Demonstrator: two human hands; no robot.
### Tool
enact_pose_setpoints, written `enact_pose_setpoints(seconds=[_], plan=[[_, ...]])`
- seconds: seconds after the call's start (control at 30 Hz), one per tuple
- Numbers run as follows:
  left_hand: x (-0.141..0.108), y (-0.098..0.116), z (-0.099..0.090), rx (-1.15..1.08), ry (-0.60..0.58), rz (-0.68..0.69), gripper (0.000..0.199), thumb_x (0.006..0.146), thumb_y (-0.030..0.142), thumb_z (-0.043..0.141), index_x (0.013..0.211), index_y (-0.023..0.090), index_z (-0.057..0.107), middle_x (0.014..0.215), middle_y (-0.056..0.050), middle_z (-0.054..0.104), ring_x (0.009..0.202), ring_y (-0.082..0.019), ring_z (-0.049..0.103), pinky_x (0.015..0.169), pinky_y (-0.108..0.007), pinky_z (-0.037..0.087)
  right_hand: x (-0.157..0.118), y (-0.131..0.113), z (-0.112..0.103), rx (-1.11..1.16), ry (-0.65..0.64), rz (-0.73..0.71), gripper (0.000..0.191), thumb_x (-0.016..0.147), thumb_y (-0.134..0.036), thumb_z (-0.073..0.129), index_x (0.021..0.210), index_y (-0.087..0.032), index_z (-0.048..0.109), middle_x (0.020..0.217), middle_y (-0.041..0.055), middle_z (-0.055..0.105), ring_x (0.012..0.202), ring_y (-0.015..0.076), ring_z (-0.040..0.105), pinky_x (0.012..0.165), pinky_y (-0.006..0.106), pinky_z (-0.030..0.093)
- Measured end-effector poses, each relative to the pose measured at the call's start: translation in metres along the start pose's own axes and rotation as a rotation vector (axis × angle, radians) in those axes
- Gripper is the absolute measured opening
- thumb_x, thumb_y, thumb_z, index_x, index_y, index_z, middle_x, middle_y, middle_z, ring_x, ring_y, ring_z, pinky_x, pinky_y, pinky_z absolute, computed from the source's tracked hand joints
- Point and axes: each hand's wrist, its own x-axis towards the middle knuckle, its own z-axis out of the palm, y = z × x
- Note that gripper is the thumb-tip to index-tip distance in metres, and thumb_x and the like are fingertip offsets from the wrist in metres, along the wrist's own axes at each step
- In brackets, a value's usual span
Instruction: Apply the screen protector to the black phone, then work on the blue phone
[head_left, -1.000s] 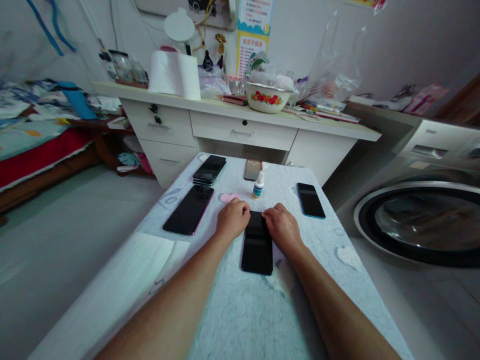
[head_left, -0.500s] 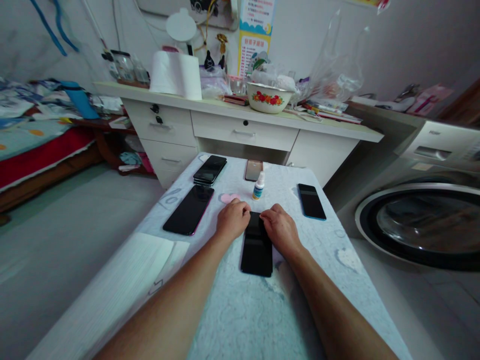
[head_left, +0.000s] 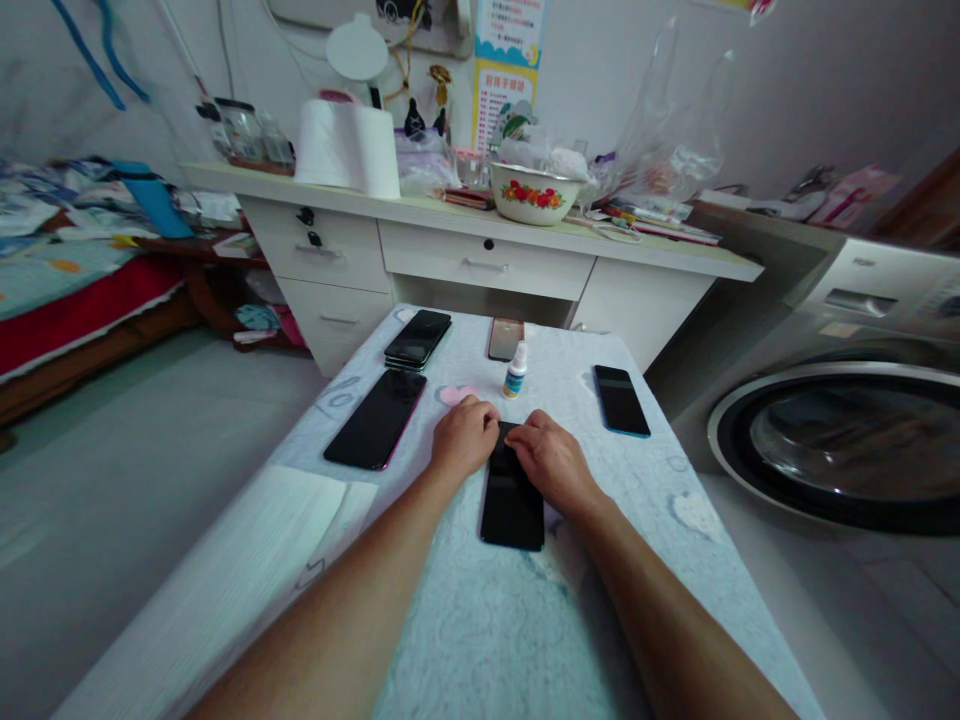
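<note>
A white bowl (head_left: 531, 197) with red flowers on its wall stands on the desk (head_left: 675, 262), filled above its rim with crumpled clear plastic and something white. At the desk's left end, a lidded jar (head_left: 241, 130) stands in a shallow tray; its contents are too blurred to tell. A small bottle (head_left: 514, 374) with a white cap and a blue-and-yellow label stands upright on the cloth-covered table (head_left: 517, 630); its filling is hidden.

Below the bottle, a black phone (head_left: 513, 505) lies flat, screen up, between the 2 hands. The left hand (head_left: 466, 437) has its fingers curled together at the phone's top left corner; whether they grip the edge I cannot tell. The right hand (head_left: 551, 458) reaches over the phone's right side, fingers bunched, tips at the upper screen; I cannot tell whether they pinch anything. Both hands hide parts of its top end.

To the left lie a larger phone (head_left: 377, 420) and, just beyond it, a phone stack (head_left: 418, 338). A smaller phone (head_left: 506, 338) lies behind the bottle, and a blue-edged phone (head_left: 622, 402) lies at right. A washing machine (head_left: 832, 290) stands right of the table.
</note>
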Motion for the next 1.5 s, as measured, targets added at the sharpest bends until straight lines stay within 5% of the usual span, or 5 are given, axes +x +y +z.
enact_pose_setpoints(seconds=[0.73, 1.5], plan=[[-0.001, 0.001, 0.000, 0.008, 0.001, -0.008, 0.016, 0.082, 0.020, 0.049, 0.083, 0.023, 0.064, 0.094, -0.001, 0.061, 0.090, -0.015, 0.058, 0.073, -0.026, 0.042, 0.002, 0.014, 0.000, -0.131, 0.111, 0.323, 0.022, 0.091, -0.026, 0.047, 0.092, -0.023, 0.070, 0.091, 0.0042, 0.059, 0.081, 0.0158, 0.058, 0.068, 0.026, 0.037], [-0.001, 0.003, -0.003, 0.018, -0.021, -0.021, 0.016, 0.082, 0.020, 0.049, 0.086, 0.023, 0.065, 0.096, -0.002, 0.062, 0.092, -0.015, 0.059, 0.076, -0.025, 0.043, 0.011, 0.000, -0.001, -0.075, 0.034, 0.192, 0.025, 0.094, -0.026, 0.045, 0.100, -0.024, 0.070, 0.098, 0.0049, 0.057, 0.092, 0.0155, 0.056, 0.077, 0.023, 0.041]])
